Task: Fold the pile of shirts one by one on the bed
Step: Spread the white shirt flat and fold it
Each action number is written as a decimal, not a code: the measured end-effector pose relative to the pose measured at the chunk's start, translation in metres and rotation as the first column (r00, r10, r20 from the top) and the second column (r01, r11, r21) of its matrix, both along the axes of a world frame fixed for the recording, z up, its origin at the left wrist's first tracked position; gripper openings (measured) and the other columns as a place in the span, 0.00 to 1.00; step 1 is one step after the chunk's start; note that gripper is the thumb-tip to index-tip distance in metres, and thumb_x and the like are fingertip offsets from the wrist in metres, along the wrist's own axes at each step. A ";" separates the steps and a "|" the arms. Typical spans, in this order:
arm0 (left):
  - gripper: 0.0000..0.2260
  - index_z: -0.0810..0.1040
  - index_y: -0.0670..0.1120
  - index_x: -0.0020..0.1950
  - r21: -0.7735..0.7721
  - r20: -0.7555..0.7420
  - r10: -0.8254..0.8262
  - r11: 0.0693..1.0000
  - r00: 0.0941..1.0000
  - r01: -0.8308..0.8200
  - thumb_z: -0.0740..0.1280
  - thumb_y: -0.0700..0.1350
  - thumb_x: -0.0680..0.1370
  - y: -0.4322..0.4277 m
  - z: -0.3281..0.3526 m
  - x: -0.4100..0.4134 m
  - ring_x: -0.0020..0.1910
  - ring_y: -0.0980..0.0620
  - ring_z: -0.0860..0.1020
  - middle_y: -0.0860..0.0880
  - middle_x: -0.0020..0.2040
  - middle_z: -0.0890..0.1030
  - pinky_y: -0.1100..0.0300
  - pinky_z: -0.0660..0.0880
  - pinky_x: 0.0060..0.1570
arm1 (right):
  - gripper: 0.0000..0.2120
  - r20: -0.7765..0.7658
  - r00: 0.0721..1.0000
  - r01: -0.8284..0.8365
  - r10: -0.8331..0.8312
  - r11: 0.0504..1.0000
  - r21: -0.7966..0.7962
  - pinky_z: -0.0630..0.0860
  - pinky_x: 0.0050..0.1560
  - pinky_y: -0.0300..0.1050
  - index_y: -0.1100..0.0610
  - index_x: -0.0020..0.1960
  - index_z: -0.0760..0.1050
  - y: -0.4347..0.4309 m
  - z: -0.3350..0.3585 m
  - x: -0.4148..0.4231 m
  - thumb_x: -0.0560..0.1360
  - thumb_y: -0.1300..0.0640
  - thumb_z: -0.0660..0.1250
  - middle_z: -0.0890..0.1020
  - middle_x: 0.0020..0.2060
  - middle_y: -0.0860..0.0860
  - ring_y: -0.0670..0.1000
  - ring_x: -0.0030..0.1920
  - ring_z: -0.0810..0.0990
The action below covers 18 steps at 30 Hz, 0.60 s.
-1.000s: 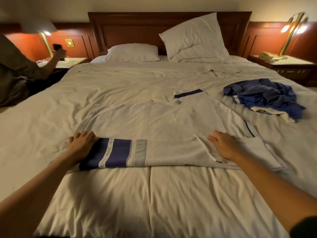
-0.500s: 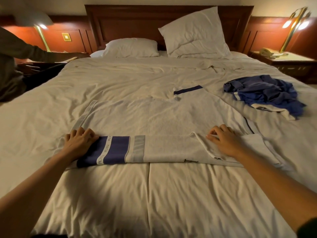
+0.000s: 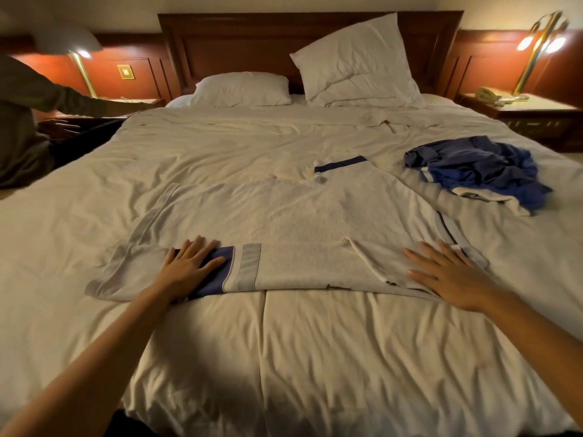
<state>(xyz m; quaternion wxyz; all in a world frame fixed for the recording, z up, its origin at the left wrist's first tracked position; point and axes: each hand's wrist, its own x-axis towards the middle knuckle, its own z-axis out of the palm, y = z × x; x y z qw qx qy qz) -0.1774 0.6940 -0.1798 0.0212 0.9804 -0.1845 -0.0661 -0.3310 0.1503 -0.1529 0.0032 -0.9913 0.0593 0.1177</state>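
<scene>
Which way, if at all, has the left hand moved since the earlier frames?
Yes: the left hand slid rightward along the white shirt, from its sleeve edge onto the navy band.

We count one bed (image 3: 315, 357) and one wooden headboard (image 3: 236, 45). At the bed's head edge we count two pillows, a flat pillow (image 3: 241, 89) and a propped pillow (image 3: 356, 61). We count one white shirt (image 3: 284, 222) spread near the foot edge and one blue heap (image 3: 473, 171) toward the right edge; we cannot tell how many garments it holds. We count two hands of our own, left hand (image 3: 189, 268) and right hand (image 3: 451, 275). Off the bed we count two lamps, left lamp (image 3: 82, 70) and right lamp (image 3: 536, 48), two nightstands, left nightstand (image 3: 138, 99) and right nightstand (image 3: 536, 111), one telephone (image 3: 487, 94), one wall plate (image 3: 125, 71) and one other person (image 3: 22, 121).
</scene>
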 end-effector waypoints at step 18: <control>0.37 0.41 0.63 0.80 -0.065 -0.154 0.182 0.979 0.971 -0.194 0.39 0.74 0.73 -0.071 0.002 0.042 0.80 0.42 0.38 0.53 0.82 0.39 0.38 0.38 0.76 | 0.25 0.010 1.000 0.010 -0.016 0.906 0.423 0.43 0.78 0.52 0.45 0.80 0.52 0.154 -0.006 0.129 0.85 0.42 0.43 0.51 0.81 0.46 0.51 0.80 0.46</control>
